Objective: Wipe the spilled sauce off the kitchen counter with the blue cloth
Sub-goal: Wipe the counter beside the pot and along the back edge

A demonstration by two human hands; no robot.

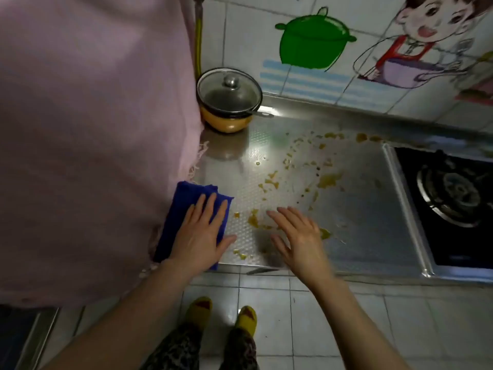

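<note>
One hand (198,236) flat on blue cloth (184,206)

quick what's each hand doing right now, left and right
Left hand: open, fingers flat, pressing on the blue cloth.
Right hand: open, fingers spread, holding nothing; blurred over the counter, contact cannot be told.

Surface: steel kitchen counter (360,214) (embossed sheet) | Spill: sauce (329,180) is scattered in yellow-brown blots across the middle | Left edge: blue cloth (184,206) is laid flat | Back: lidded pot (229,102) is set near the wall
</note>
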